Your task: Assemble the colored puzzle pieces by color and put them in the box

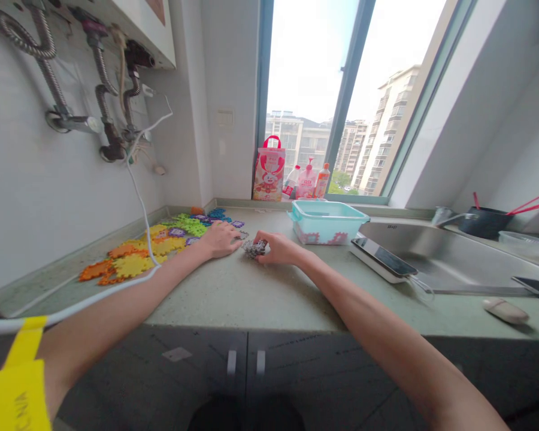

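Note:
My right hand point(276, 248) is closed round a small bunch of grey pieces with toothed edges point(253, 249), low over the counter. Just to the left, my left hand point(221, 239) lies palm down with its fingers stretched out, the tips beside a small grey piece point(243, 235). What lies under that palm is hidden. Beyond and left of this hand spread flat toothed pieces: green ones point(189, 225), yellow ones point(137, 266), orange ones point(95, 271), blue ones point(218, 214) and purple ones point(176, 232).
A turquoise plastic tub point(327, 218) holding pinkish pieces stands right of my hands. Farther right are a phone point(384, 257) on a white block, a steel sink point(449, 254) and a pale oval object point(505, 311). A white cable point(139, 194) crosses above my left forearm.

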